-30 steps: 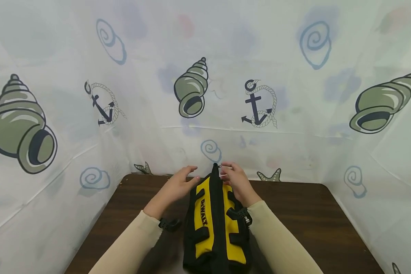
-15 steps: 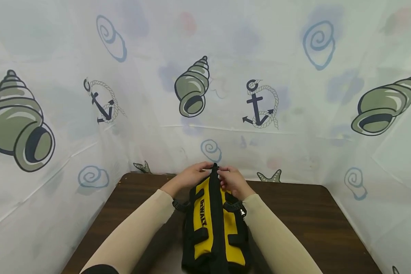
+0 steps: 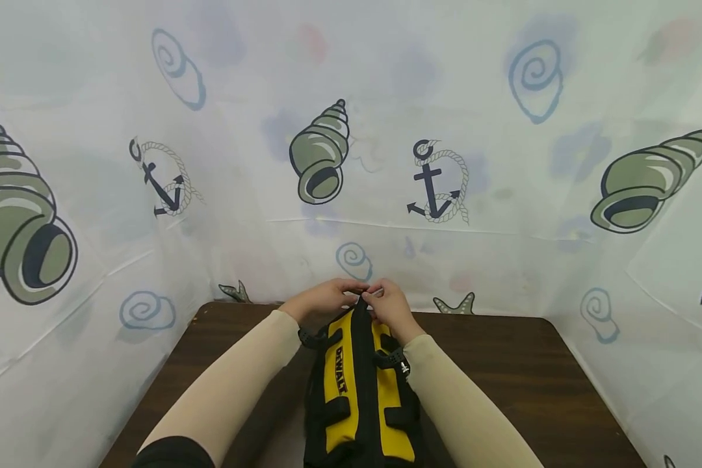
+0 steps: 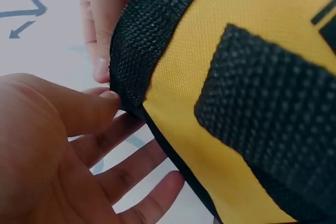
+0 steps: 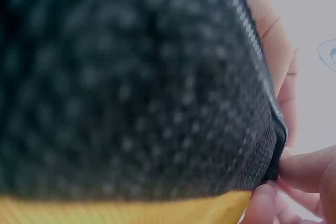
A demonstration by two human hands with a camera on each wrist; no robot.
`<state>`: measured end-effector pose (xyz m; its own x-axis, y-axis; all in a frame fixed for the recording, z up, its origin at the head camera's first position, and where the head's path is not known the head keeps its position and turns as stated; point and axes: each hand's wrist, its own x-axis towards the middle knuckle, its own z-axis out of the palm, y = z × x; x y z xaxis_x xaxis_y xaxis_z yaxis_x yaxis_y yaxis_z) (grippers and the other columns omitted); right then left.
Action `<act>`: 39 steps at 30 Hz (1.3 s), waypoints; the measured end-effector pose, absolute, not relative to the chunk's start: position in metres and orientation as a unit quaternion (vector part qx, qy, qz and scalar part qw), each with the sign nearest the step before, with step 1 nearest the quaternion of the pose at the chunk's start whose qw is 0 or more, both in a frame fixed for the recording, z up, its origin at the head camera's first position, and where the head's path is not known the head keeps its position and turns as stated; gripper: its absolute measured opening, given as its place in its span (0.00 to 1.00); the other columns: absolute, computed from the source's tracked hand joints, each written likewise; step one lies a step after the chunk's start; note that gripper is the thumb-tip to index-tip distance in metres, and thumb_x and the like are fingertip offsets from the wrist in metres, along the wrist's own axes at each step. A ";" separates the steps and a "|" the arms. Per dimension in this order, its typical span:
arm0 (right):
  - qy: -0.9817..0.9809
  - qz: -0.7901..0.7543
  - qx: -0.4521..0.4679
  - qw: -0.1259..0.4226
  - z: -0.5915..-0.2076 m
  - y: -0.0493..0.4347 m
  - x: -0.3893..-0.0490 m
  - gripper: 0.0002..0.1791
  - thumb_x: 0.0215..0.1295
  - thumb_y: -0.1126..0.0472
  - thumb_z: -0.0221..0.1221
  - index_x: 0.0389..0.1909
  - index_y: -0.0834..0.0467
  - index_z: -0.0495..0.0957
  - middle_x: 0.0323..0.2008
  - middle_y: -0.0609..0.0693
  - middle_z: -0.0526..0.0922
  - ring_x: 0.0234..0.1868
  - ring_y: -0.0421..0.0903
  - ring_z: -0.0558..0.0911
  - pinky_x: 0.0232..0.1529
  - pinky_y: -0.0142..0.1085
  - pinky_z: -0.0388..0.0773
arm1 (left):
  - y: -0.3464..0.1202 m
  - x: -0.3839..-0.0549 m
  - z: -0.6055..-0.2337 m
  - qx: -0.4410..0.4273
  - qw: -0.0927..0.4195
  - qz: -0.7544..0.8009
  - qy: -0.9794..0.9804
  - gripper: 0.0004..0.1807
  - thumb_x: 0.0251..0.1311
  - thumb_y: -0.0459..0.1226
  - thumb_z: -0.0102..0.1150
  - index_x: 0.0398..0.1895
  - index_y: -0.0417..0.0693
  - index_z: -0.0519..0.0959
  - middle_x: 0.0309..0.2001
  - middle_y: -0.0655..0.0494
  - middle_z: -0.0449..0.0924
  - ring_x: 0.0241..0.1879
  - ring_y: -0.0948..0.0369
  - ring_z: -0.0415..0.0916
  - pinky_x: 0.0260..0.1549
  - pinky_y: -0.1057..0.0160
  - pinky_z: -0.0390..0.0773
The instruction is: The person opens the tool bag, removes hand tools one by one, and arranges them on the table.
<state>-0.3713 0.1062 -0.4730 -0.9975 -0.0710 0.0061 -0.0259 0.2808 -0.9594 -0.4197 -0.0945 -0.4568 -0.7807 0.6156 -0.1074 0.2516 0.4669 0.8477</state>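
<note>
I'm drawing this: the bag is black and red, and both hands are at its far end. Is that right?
Not red: the head view shows the bag is black and yellow. The left hand and right hand are at its far end.

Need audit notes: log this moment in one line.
black-and-yellow bag: on table | left fingers: pinching its far end | right fingers: pinching same end

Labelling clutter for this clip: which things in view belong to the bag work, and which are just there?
Part of the job:
- yellow-and-black bag
- its zipper
- left hand, pinching the bag's far end
- right hand, pinching there too

Just there:
- brown table
- printed cloth backdrop
- black wrist straps
</note>
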 end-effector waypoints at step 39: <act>0.924 -0.264 -0.270 -0.068 -0.468 0.129 -0.320 0.06 0.80 0.64 0.63 0.42 0.50 0.83 0.37 0.43 0.84 0.32 0.40 0.77 0.34 0.34 0.76 | -0.084 -0.427 -0.476 0.186 0.051 0.345 0.919 0.11 0.77 0.38 0.66 0.33 0.51 0.89 0.36 0.50 0.90 0.33 0.57 0.86 0.35 0.61 0.87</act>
<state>-0.3196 0.1285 -0.4678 -0.8455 -0.4621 0.2675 -0.5337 0.7156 -0.4507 -0.4270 -0.0840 -0.4760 -0.9258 0.3764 0.0349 0.3065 0.6936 0.6519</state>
